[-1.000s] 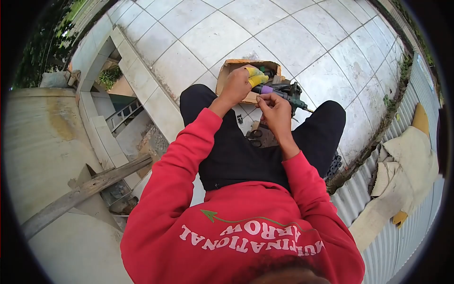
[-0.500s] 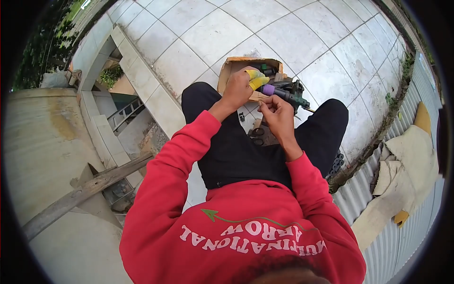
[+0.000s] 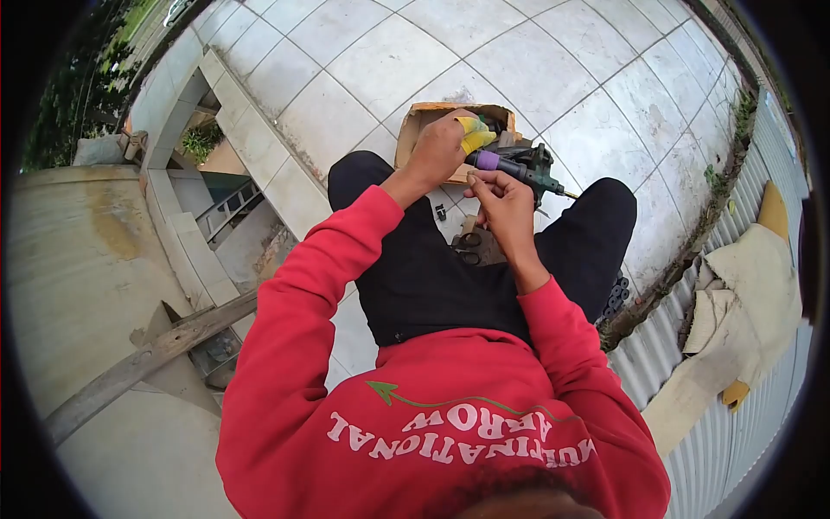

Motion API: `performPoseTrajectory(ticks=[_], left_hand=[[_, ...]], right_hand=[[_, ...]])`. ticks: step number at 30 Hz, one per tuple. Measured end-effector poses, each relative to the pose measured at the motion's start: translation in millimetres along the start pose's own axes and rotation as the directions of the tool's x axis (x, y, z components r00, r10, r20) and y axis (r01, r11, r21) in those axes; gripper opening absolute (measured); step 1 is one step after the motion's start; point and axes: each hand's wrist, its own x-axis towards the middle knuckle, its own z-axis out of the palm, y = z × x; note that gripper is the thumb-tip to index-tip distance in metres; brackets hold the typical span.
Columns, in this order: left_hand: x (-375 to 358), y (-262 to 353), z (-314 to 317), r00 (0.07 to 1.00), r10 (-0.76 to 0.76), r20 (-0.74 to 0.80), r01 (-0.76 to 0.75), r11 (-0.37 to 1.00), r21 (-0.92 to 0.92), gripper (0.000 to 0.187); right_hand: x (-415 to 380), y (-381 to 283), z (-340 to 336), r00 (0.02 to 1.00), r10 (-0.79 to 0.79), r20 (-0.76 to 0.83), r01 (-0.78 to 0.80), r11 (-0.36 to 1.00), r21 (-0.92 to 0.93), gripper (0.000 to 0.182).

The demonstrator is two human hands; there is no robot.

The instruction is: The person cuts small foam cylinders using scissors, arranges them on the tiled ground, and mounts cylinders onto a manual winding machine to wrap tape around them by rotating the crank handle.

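My left hand (image 3: 441, 149), with yellow wrapping on its fingers, is over the left part of an open cardboard box (image 3: 417, 130). Its fingers are curled, and what they hold is hidden. My right hand (image 3: 506, 203) is just below and right of it, thumb and fingertips pinched together on something too small to make out. Right beyond my right hand lies a dark green power tool (image 3: 540, 179) with a purple band (image 3: 487, 160), partly over the box. A pair of black-handled scissors (image 3: 468, 248) rests between my legs.
Small black pieces (image 3: 441, 212) lie on the tiled floor (image 3: 389, 65) beside my left thigh. Black cylindrical parts (image 3: 616, 297) sit by my right knee. A wooden beam (image 3: 156, 355) crosses at left; beige cloth (image 3: 752, 294) lies over corrugated sheeting (image 3: 644, 368) at right.
My left hand has shifted slightly, its fingers tipped further over the box. My right hand has turned a little and moved slightly down and left, still pinched.
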Motion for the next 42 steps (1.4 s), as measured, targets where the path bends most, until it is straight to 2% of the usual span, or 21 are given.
performPoseTrajectory(ticks=[7, 9, 10, 12, 13, 15, 21, 23, 24, 25, 27, 28, 31, 33, 34, 35, 37, 38, 39, 41, 42], left_hand=[[-2, -11, 2, 1.000, 0.013, -0.011, -0.013, 1.000, -0.028, 0.020], [2, -11, -3, 0.989, -0.080, 0.125, 0.082, 0.997, -0.014, 0.020], [7, -11, -6, 0.989, -0.078, 0.123, 0.080, 0.997, -0.014, 0.020], [20, -12, -12, 0.850, -0.352, 0.392, 0.406, 0.912, -0.061, 0.021], [24, -25, -8, 0.851, -0.351, 0.391, 0.405, 0.912, -0.062, 0.021], [27, -57, 7, 0.669, -0.461, 0.583, 0.659, 0.731, -0.178, 0.024], [32, -79, 18, 0.552, -0.526, 0.647, 0.751, 0.650, -0.112, 0.024], [32, -79, 18, 0.557, -0.489, 0.671, 0.761, 0.623, -0.178, 0.025], [31, -79, 18, 0.561, -0.449, 0.696, 0.770, 0.592, -0.239, 0.026], [32, -71, 15, 0.562, -0.447, 0.696, 0.770, 0.590, -0.243, 0.026], [35, -48, 2, 0.526, -0.439, 0.728, 0.809, 0.521, -0.271, 0.027], [36, -45, 0, 0.531, -0.439, 0.725, 0.807, 0.522, -0.276, 0.027], [32, -41, -6, 0.489, -0.438, 0.754, 0.848, 0.439, -0.295, 0.032], [29, -38, -9, 0.479, -0.435, 0.762, 0.877, 0.211, -0.431, 0.040], [20, -49, -2, 0.533, -0.407, 0.742, 0.839, 0.142, -0.525, 0.051], [13, -54, 1, 0.535, -0.411, 0.738, 0.838, 0.144, -0.527, 0.051], [-6, -57, 8, 0.684, -0.263, 0.680, 0.606, -0.313, -0.731, 0.054], [-17, -50, 13, 0.700, -0.347, 0.624, 0.543, -0.309, -0.781, 0.066], [-28, -43, 17, 0.702, -0.347, 0.622, 0.541, -0.310, -0.782, 0.066], [-54, -36, 27, 0.785, -0.397, 0.475, 0.266, -0.478, -0.837, 0.092], [-64, -31, 32, 0.815, -0.373, 0.443, 0.236, -0.485, -0.842, 0.080]], right_hand=[[3, 18, 3, 1.000, -0.013, -0.008, 0.014, 0.998, 0.059, 0.020], [4, 18, 2, 1.000, -0.009, -0.008, 0.010, 0.998, 0.054, 0.020], [2, 16, 3, 1.000, 0.009, -0.004, -0.009, 0.998, 0.066, 0.020], [-2, 12, 4, 1.000, 0.030, 0.002, -0.030, 0.997, 0.074, 0.020], [-2, 11, 4, 0.999, 0.035, 0.000, -0.035, 0.997, 0.075, 0.021], [-5, 9, 3, 0.999, 0.043, -0.003, -0.042, 0.996, 0.073, 0.022], [-30, -12, -12, 0.998, 0.047, 0.040, -0.036, 0.971, -0.235, 0.027], [-37, -28, -26, 0.997, -0.070, 0.036, 0.079, 0.867, -0.493, 0.025], [-36, -30, -29, 0.976, -0.217, -0.030, 0.163, 0.811, -0.562, 0.023], [-32, -35, -31, 0.976, -0.216, -0.029, 0.162, 0.809, -0.565, 0.023], [-16, -47, -33, 0.770, -0.638, 0.016, 0.453, 0.529, -0.718, 0.024], [0, -41, -39, 0.755, -0.642, 0.134, 0.522, 0.464, -0.716, 0.028], [33, -29, -36, 0.723, -0.621, 0.304, 0.606, 0.358, -0.710, 0.034], [44, -21, -35, 0.747, -0.573, 0.337, 0.605, 0.374, -0.703, 0.039], [48, -17, -36, 0.760, -0.535, 0.370, 0.600, 0.356, -0.717, 0.040], [49, -17, -34, 0.772, -0.494, 0.401, 0.595, 0.337, -0.730, 0.042], [48, -17, -33, 0.765, -0.505, 0.399, 0.598, 0.327, -0.732, 0.040], [47, -19, -33, 0.761, -0.515, 0.394, 0.596, 0.316, -0.738, 0.039], [49, -21, -34, 0.760, -0.515, 0.397, 0.598, 0.313, -0.738, 0.039], [51, -25, -36, 0.773, -0.492, 0.401, 0.609, 0.399, -0.686, 0.036], [51, -28, -36, 0.774, -0.487, 0.404, 0.609, 0.400, -0.685, 0.036]])
